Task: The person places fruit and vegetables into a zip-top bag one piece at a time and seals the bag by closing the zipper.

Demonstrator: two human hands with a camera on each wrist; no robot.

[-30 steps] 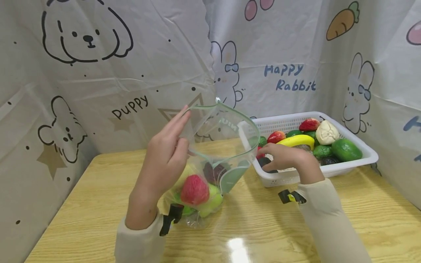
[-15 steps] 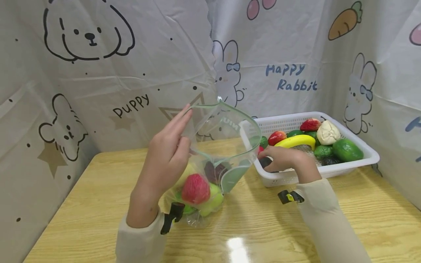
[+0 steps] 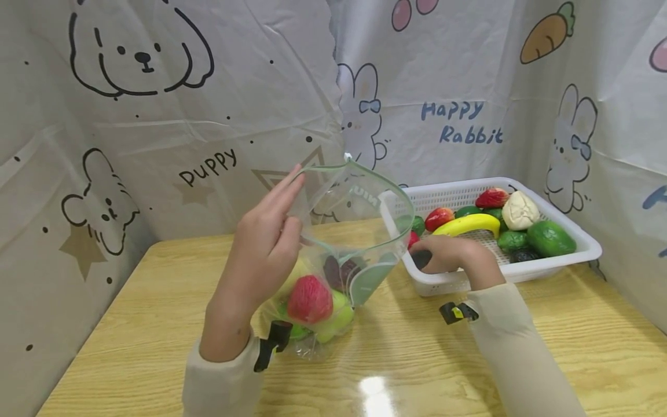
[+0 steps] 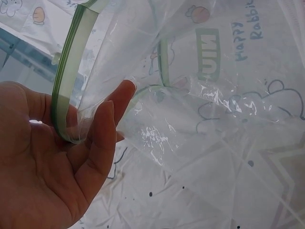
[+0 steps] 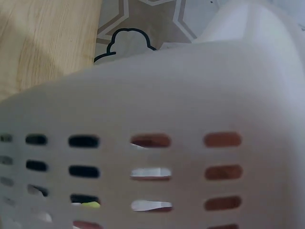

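A clear zip bag (image 3: 320, 252) with a green rim stands on the table, mouth wide. Through its film show a red apple-like fruit (image 3: 310, 299), yellow-green pieces and dark purple ones. My left hand (image 3: 263, 249) holds the bag's rim at its left side; in the left wrist view the film runs between the fingers (image 4: 102, 129). My right hand (image 3: 445, 253) reaches into the near left corner of the white basket (image 3: 440, 285), gripping a dark oval fruit (image 3: 421, 259) whose kind is unclear. In the right wrist view the basket wall (image 5: 143, 95) hides most of that hand.
In the basket lie a banana (image 3: 469, 223), a large green avocado-like fruit (image 3: 551, 237), a cream-coloured bun-shaped thing (image 3: 519, 211) and several red and green pieces. A printed cloth (image 3: 250, 69) hangs behind the wooden table (image 3: 140, 313).
My right hand has shifted slightly within the basket corner, and its fingers have closed round the dark oval fruit, which has turned. The left hand and bag stay in place.
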